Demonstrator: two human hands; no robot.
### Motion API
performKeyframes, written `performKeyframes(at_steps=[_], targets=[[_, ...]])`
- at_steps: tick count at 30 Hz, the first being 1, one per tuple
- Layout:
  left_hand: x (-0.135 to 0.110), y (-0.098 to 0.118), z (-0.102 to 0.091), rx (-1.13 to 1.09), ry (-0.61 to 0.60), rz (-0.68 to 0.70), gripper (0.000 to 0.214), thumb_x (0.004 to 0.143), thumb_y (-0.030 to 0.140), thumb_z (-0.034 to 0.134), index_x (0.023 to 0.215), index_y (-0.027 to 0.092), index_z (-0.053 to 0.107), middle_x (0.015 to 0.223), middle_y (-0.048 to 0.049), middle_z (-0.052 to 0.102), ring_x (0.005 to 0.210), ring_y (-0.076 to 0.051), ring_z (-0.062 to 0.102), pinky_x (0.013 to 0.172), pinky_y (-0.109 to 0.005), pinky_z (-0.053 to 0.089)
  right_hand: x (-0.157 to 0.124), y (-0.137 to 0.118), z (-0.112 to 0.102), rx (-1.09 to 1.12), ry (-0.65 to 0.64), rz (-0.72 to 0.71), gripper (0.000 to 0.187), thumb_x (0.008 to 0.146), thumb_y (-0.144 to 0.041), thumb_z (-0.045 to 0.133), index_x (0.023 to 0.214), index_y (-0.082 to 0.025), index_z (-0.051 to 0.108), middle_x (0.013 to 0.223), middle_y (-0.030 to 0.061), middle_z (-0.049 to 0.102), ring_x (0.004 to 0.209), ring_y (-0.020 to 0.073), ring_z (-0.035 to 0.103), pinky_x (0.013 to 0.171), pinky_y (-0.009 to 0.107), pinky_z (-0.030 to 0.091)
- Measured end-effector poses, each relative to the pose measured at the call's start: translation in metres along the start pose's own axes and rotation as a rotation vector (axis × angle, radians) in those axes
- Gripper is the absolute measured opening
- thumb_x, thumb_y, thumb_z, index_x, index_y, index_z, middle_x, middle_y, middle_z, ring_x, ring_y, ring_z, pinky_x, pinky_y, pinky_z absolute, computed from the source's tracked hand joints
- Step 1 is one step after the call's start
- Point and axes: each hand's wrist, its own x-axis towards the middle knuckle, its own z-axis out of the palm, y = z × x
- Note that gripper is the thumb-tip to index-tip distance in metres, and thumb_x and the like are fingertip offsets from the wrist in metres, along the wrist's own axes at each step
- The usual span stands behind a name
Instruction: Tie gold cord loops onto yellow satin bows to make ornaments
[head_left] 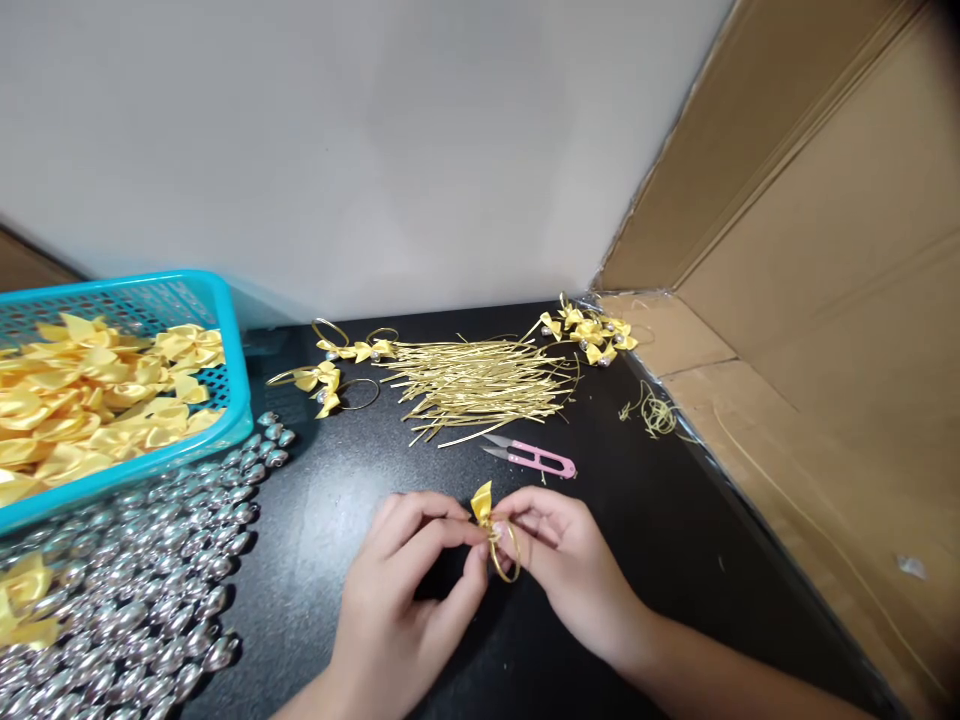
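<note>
Nearest the camera, the left hand and right hand meet above the near part of the black worktop, both grasping one small piece by the fingertips. Its yellow satin bow sticks up between the two grips, just above the pinching fingers, while its gold cord loop hangs below, in front of the right thumb. Just beyond the hands lie pink-handled thread snips, then a spread of cut gold cords toward the far edge. Looped bows lie left of these cords, and more are heaped at the far right corner; a thread tangle sits by the right edge. Silver beads cover the left side, beside a turquoise basket of bows.
</note>
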Motion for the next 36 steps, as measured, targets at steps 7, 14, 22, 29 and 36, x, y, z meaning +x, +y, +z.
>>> performKeyframes(at_steps=[7,14,22,29,36], targets=[[-0.002,-0.003,-0.004,0.131,-0.012,0.084,0.017,0.079,0.008,0.064,0.083,0.024,0.07,0.097,-0.0065,0.064,0.084,-0.021,0.058,0.073,-0.032,0.047,0.001,-0.012,-0.004,-0.036,-0.035,0.052,0.016,0.069,-0.027,0.075,0.074,-0.015,0.066,0.059,-0.0032,0.062,0.056,0.0091,0.057,0.058,0.022,0.05],[0.002,-0.007,-0.001,-0.008,-0.081,0.097,0.012,0.082,0.009,0.059,0.08,0.019,0.065,0.109,-0.0092,0.071,0.093,-0.02,0.067,0.081,-0.031,0.053,0.001,-0.013,-0.007,-0.119,-0.063,0.097,0.013,0.07,-0.021,0.069,0.078,-0.012,0.067,0.061,-0.0011,0.064,0.056,0.009,0.058,0.058,0.023,0.05],[0.01,-0.004,0.0,-0.106,-0.088,0.018,0.015,0.08,0.005,0.059,0.074,0.018,0.065,0.074,-0.0022,0.07,0.068,-0.013,0.068,0.064,-0.021,0.054,-0.001,-0.018,-0.008,-0.132,-0.053,0.073,0.01,0.072,-0.022,0.065,0.078,-0.014,0.063,0.061,-0.002,0.063,0.058,0.0106,0.06,0.06,0.024,0.051],[0.007,-0.006,0.001,-0.111,-0.124,-0.004,0.012,0.081,0.008,0.059,0.074,0.017,0.064,0.073,-0.0027,0.069,0.066,-0.014,0.066,0.06,-0.022,0.053,0.0,-0.012,-0.007,-0.283,-0.054,-0.03,0.005,0.074,-0.019,0.063,0.073,-0.014,0.065,0.066,-0.0003,0.062,0.064,0.0123,0.059,0.06,0.025,0.047],[0.007,-0.004,0.002,-0.102,-0.119,0.001,0.014,0.08,0.006,0.059,0.073,0.018,0.063,0.073,-0.0018,0.068,0.066,-0.013,0.066,0.061,-0.021,0.053,0.004,-0.01,-0.009,-0.311,-0.055,-0.06,0.004,0.074,-0.017,0.062,0.071,-0.015,0.064,0.067,-0.0009,0.061,0.063,0.012,0.058,0.06,0.025,0.047]])
